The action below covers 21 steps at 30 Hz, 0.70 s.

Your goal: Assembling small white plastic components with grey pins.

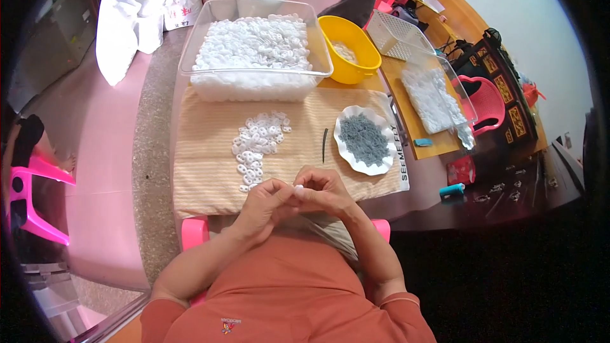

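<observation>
On our striped towel [206, 121], loose white plastic pieces [259, 133] lie left of a scalloped dish [373, 169]. Near the towel's front edge, our left hand [264, 208] and right hand [325, 194] together pinch one small white piece [298, 191]: fingertip work, we judge, the next move calling for steadiness.

Cloth-covered tabletop [203, 152], beige striped, carries: clear tub [254, 73], far edge; yellow basin [356, 75], far right corner; white scalloped dish [370, 169], by right edge; thin dark strip [325, 146], left of dish; loose white pieces [262, 133], left of centre, trailing toward near edge
</observation>
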Each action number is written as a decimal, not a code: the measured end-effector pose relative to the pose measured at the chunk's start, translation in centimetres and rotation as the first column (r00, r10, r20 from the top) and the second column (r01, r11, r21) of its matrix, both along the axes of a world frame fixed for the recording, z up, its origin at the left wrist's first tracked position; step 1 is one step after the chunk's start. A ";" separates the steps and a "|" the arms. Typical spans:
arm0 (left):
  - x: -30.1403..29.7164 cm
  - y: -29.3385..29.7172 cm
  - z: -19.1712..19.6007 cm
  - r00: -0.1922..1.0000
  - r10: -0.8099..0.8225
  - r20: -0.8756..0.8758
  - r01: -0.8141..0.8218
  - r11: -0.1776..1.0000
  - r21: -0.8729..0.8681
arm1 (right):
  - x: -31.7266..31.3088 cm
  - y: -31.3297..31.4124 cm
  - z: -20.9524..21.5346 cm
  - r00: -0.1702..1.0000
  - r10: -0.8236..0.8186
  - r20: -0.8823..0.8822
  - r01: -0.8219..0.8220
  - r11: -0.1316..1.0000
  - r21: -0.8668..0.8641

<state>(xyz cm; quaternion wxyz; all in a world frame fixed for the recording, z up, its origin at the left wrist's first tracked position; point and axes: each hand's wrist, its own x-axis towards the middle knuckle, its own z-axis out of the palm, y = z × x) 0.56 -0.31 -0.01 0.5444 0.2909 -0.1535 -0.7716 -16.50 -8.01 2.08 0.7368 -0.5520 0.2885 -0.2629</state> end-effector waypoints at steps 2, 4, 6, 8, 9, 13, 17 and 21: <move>0.0 0.0 0.3 1.000 0.000 0.012 -0.001 1.000 0.022 | -0.2 -0.4 -0.1 0.998 -0.057 -0.039 0.056 0.998 -0.022; -0.1 0.0 0.6 1.000 0.024 0.013 -0.024 0.999 0.039 | -0.5 -0.8 0.0 0.982 -0.132 -0.137 0.122 0.989 -0.081; -0.1 0.0 0.4 1.000 0.015 0.018 -0.016 0.999 0.034 | -0.7 -1.0 0.2 0.974 -0.161 -0.160 0.144 0.983 -0.111; -0.2 0.0 0.4 1.000 0.007 0.027 -0.008 1.000 0.027 | -0.8 -1.0 0.3 0.965 -0.190 -0.180 0.165 0.976 -0.141; -0.2 0.0 0.4 0.999 -0.005 0.035 0.004 1.000 0.025 | -0.8 -1.0 0.3 0.959 -0.233 -0.162 0.212 0.968 -0.136; -0.3 0.2 0.1 0.999 -0.022 0.047 0.020 0.999 0.029 | -2.4 -2.2 0.5 0.915 -0.224 -0.337 0.095 0.928 -0.359; -0.4 0.3 0.5 0.997 -0.033 0.070 0.029 0.998 0.048 | -4.3 -5.8 2.3 0.903 -0.284 -0.323 0.093 0.863 -0.497; -0.6 0.6 0.6 0.996 -0.044 0.081 0.040 0.997 0.061 | -4.4 -13.1 7.4 0.801 -0.574 -0.168 0.406 0.728 -0.552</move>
